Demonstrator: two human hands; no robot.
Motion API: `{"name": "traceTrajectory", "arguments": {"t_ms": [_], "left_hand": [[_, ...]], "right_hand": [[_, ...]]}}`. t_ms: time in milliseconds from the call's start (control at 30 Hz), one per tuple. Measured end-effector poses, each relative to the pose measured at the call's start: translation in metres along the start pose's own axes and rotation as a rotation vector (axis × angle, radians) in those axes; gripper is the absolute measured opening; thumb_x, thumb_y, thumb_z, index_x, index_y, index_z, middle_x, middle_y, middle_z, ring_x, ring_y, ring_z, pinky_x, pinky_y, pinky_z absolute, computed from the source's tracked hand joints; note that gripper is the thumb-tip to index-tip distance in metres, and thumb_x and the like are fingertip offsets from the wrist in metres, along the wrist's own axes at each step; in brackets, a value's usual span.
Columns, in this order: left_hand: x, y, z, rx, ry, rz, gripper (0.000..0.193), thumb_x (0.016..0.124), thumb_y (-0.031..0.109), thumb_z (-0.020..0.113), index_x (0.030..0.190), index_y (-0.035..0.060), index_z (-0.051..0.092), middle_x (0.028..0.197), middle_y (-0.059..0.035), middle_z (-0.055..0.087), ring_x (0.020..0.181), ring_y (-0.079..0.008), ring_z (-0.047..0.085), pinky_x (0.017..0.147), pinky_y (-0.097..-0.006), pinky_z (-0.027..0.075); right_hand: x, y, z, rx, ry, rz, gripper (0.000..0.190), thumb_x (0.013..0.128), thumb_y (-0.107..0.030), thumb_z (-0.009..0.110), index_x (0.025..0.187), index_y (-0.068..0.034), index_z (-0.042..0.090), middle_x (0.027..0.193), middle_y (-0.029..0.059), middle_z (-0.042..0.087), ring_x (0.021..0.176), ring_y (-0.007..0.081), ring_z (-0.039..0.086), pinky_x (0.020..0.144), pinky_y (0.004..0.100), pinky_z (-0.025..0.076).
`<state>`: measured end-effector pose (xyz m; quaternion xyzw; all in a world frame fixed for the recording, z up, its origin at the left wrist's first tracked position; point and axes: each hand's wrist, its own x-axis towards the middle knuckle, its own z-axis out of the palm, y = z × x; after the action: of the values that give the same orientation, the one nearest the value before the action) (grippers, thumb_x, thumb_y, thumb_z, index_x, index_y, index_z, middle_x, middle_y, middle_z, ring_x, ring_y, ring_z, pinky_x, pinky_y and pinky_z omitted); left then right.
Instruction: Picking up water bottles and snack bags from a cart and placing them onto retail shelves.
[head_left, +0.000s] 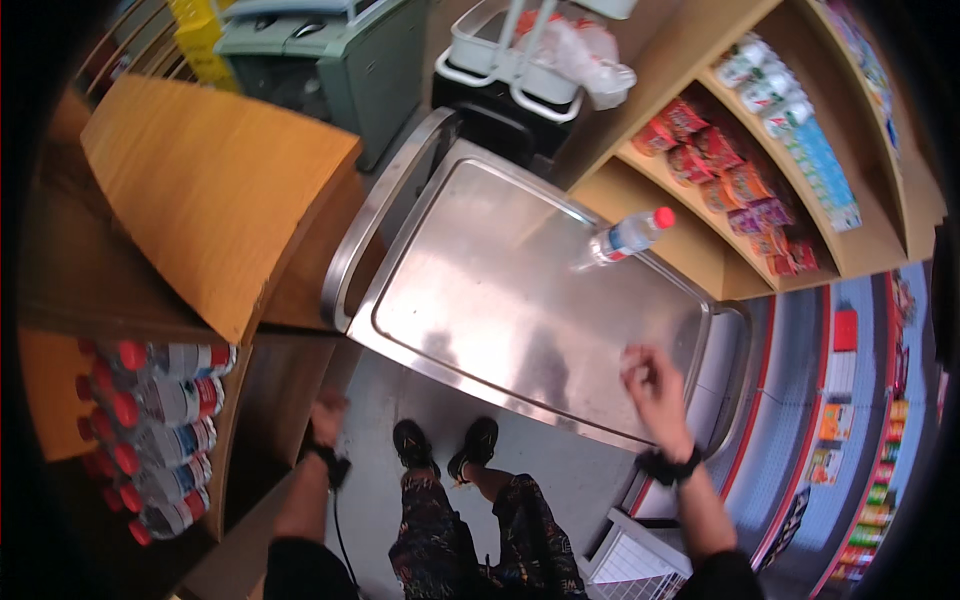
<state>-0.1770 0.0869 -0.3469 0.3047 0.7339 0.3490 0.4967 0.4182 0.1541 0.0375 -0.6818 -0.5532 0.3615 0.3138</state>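
Note:
One clear plastic water bottle with a red cap stands near the far edge of a stainless steel cart top. Over the cart's near right part is my right hand, its fingers curled; blur hides whether anything is between them. My left hand hangs low, left of the cart and beside the wooden shelf, and it is blurred. Several red-capped water bottles lie stacked in the shelf compartment at the left. Both wrists wear black bands, and a cable runs down from the left one.
A wooden counter adjoins the cart's left handle. Beyond stand a green-grey bin and white baskets with a plastic bag. Wooden shelves with red cup-shaped packs line the far right; metal shop shelving curves along the right.

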Motion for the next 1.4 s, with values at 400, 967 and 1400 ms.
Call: {"name": "traceTrajectory", "arguments": {"t_ms": [400,967,1400], "left_hand": [[-0.275,0.169,0.212,0.22,-0.57,0.092,0.024,0.082,0.015,0.063,0.104,0.0063,0.062,0.091,-0.0118,0.066,0.081,-0.0208,0.065,0.073,-0.032,0.051],[-0.262,0.224,0.153,0.449,-0.331,0.437,0.061,0.063,0.02,0.073,0.121,0.0139,0.053,0.117,-0.0081,0.057,0.104,-0.0285,0.052,0.092,-0.0359,0.043],[-0.052,0.133,0.086,0.262,0.38,0.216,0.062,0.061,0.022,0.079,0.112,0.0027,0.048,0.098,-0.0177,0.065,0.095,-0.0317,0.063,0.079,-0.0389,0.051]], "right_hand": [[0.147,-0.014,-0.097,-0.633,0.083,-0.249,0.023,0.074,-0.006,0.064,0.096,0.0,0.059,0.09,0.0178,0.057,0.083,0.0345,0.057,0.074,0.0382,0.046],[-0.097,-0.049,0.164,0.014,-0.553,-0.167,0.04,0.071,-0.007,0.071,0.109,-0.008,0.058,0.102,0.0149,0.055,0.086,0.0317,0.061,0.071,0.0348,0.053],[-0.165,0.11,0.106,-0.268,-0.744,0.357,0.05,0.077,-0.013,0.066,0.122,0.0,0.047,0.11,0.0215,0.058,0.088,0.0326,0.063,0.077,0.0392,0.051]]}}
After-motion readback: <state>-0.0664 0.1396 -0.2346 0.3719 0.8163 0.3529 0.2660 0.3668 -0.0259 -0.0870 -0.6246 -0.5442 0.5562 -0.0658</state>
